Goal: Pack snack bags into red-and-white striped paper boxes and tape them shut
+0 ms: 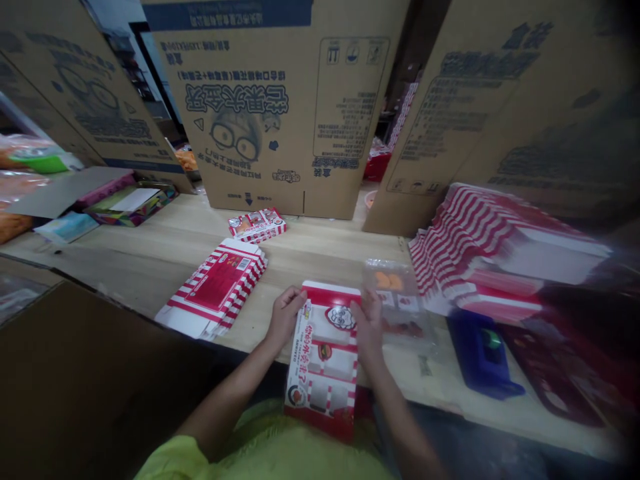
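My left hand (285, 317) and my right hand (367, 327) grip the upper side edges of a flat red-and-white printed cardboard box blank (323, 363), which hangs down toward my lap. Just beyond my right hand lies a clear plastic bag (397, 293) with orange and white printed contents. A stack of flattened red-striped boxes (215, 290) sits left of my hands. A taller striped stack (490, 250) rises to the right.
A small folded red-and-white box (257, 225) lies on the wooden table (150, 263). A blue tape dispenser (483, 353) sits at the right. Large upright cardboard cartons (280, 113) stand along the far side. Colourful packaging (127, 205) lies at the far left.
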Demonstrator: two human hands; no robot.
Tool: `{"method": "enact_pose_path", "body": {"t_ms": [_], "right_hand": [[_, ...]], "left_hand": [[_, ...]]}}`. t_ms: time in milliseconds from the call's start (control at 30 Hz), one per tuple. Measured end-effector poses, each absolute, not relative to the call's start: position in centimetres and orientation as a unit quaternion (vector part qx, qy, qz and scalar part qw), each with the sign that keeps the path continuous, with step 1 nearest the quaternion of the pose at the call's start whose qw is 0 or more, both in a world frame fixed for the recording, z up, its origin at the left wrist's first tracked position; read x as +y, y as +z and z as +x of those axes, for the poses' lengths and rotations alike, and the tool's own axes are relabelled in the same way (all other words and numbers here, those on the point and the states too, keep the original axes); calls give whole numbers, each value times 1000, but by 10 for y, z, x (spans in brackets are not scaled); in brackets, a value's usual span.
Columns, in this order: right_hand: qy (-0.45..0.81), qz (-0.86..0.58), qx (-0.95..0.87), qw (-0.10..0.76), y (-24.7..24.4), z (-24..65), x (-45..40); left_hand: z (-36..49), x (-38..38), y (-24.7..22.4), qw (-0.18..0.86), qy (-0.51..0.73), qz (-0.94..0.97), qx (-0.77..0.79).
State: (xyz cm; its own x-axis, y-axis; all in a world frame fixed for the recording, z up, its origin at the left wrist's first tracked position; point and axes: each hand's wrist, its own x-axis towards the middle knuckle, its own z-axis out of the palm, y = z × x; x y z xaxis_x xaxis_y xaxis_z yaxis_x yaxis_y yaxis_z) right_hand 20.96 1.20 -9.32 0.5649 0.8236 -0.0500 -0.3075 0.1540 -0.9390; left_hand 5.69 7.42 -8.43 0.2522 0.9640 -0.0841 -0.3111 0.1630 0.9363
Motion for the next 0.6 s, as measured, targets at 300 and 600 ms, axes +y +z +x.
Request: {"method": "enact_pose_path", "body": {"t_ms": [300, 600], "right_hand": [[376, -550, -302, 682, -87, 213, 6], [383, -467, -268, 750, -67, 215, 19]], "left_hand": [[49, 74, -76, 643, 447, 521, 340], [36, 71, -52, 803, 349, 444, 189]]}}
